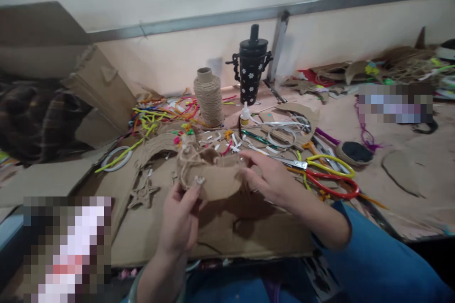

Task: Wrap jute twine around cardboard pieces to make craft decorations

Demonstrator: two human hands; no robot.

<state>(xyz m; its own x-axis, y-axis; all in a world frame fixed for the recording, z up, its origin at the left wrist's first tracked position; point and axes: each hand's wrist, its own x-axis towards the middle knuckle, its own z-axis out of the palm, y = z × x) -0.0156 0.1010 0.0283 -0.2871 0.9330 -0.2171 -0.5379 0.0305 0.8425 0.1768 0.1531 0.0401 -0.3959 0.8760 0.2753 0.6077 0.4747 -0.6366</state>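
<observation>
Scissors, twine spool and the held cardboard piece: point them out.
Scissors (303, 164), head view: on the metal beside the handles.
Twine spool (209, 100), head view: on the wound twine.
Cardboard piece (219, 182), head view: on its bare side.

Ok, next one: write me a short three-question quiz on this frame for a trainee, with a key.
1. True or false: the left hand holds the cardboard piece.
2. Which pattern shows on the black tumbler standing near the twine-wrapped spool? A) stripes B) white flowers C) checks
3. Which hand is nearer the scissors, the left or the right hand?

Key:
1. True; the thumb lies against the near side of the piece.
2. B.
3. The right hand; the scissors lie just beyond its forearm, with one red and one yellow handle.
</observation>
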